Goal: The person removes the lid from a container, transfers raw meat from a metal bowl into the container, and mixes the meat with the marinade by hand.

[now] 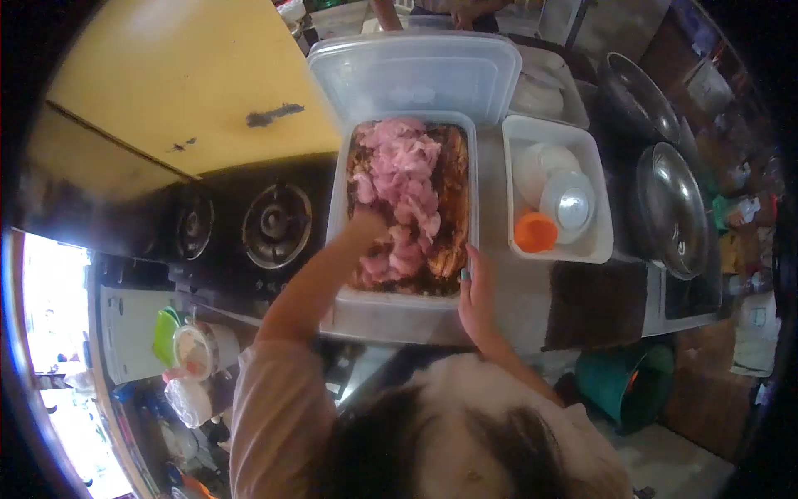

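Observation:
A clear plastic container (pixel 406 297) stands on the counter, holding a heap of pink raw meat pieces (pixel 407 166). Dark brown sauce (pixel 450 208) shows beneath and beside the meat, mostly along the right side. My left hand (pixel 370 227) is down in the container against the left part of the meat; it is blurred and its fingers are hidden. At the lower right corner, my right hand (pixel 475 291) grips the container's side wall, thumb near the rim. Behind the container, a translucent lid (pixel 416 75) leans upright.
Right of the container, a white tray (pixel 604 224) holds bowls (pixel 569 204) and an orange cup (pixel 534 232). Metal pans (pixel 673 208) stand farther right. A gas burner (pixel 277 224) lies to the left. Below the counter is a green bin (pixel 619 387). Another person's arms (pixel 461 12) appear at the top.

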`<act>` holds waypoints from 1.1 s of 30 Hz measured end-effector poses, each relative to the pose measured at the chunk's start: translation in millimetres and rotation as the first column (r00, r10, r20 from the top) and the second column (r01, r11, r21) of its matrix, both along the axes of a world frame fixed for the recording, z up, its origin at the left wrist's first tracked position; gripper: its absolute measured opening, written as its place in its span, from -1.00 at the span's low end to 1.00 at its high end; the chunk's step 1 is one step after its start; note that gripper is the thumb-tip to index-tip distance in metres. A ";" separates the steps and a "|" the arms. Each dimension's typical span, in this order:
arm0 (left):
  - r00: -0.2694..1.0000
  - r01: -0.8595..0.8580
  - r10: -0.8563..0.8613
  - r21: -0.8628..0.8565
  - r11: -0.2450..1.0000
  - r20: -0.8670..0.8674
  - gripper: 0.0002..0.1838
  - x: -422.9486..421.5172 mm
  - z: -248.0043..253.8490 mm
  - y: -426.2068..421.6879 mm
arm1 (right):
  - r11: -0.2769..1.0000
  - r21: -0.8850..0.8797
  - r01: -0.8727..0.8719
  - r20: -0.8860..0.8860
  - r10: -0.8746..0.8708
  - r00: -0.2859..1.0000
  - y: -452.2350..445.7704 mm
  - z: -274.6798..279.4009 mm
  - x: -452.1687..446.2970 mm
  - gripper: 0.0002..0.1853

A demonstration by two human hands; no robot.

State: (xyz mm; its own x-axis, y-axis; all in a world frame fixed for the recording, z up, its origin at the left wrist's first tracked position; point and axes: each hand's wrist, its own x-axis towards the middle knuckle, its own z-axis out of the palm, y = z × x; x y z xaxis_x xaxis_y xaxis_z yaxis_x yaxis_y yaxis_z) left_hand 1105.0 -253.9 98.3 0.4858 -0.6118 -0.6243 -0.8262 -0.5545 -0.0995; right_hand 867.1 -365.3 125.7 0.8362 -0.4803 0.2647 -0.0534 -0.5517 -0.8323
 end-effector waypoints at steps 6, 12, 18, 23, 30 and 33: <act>0.981 -0.154 0.171 -0.165 0.974 0.091 -0.56 -29.1 19.3 4.3 | 1.000 0.021 0.012 0.065 -0.013 0.998 -0.3 -9.3 -1.2 -0.47; 0.984 0.125 -0.063 -0.393 0.911 0.167 -0.58 -66.3 38.1 38.4 | 0.996 0.078 0.036 0.091 -0.043 0.995 1.9 -12.3 1.0 -0.46; 0.945 -0.319 0.308 -0.501 0.804 -0.107 -0.61 -100.4 108.9 9.4 | 0.999 0.018 0.050 0.073 -0.052 0.996 -1.2 -13.9 3.0 -0.46; 0.930 0.309 -0.030 -0.735 0.604 0.366 -0.55 -100.5 59.5 -19.4 | 0.993 -0.106 0.047 0.013 -0.046 0.999 -6.1 -9.3 1.1 -0.45; 0.968 0.155 0.027 -0.681 0.716 0.249 -0.42 -96.1 53.1 8.2 | 0.940 -0.341 -0.004 -0.293 -0.103 0.950 -9.3 17.3 -1.1 -0.34; 0.961 0.183 0.009 -0.665 0.724 0.275 -0.36 -100.4 67.9 32.9 | 0.934 -0.356 -0.031 -0.293 -0.081 0.953 -10.0 21.0 0.9 -0.31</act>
State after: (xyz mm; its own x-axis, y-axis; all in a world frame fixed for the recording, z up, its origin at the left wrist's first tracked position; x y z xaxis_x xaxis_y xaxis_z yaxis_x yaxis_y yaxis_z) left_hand 1004.6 -221.0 166.2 0.4828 -0.8692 0.1070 -0.8757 -0.4774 0.0729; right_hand 868.0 -375.4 146.8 0.8914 -0.4239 0.1606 -0.2859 -0.8007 -0.5265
